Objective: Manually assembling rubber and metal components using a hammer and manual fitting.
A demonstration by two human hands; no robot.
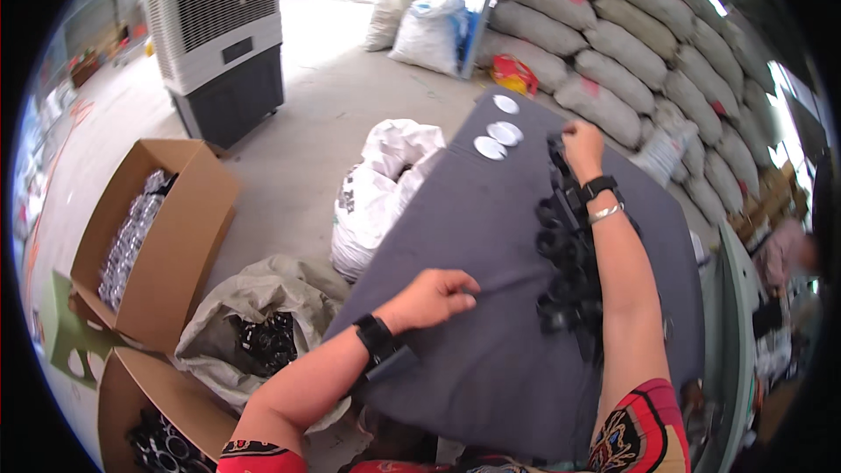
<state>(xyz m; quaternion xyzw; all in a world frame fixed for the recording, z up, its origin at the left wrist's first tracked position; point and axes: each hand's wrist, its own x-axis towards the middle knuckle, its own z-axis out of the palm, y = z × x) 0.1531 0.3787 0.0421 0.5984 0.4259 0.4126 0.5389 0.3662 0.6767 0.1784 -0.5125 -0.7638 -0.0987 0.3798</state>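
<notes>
My right hand [583, 151] reaches to the far end of a pile of black ring-shaped plastic parts [558, 241] on the grey cloth-covered table [447, 228]. Its fingers are closed at a black plastic part [555, 158], which they partly cover. Over the table's left side hangs my left hand [435, 298], empty, its thumb and forefinger apart. Each wrist wears a black band. Three white discs [504, 133] lie at the table's far end, two of them close together.
Left of the table stand a white sack [385, 201], an open woven sack [263, 298] of black parts, a cardboard box [180, 245] with clear plastic pieces and another box [123, 394] of black rings. An air cooler [219, 61] and stacked sacks [622, 52] stand beyond.
</notes>
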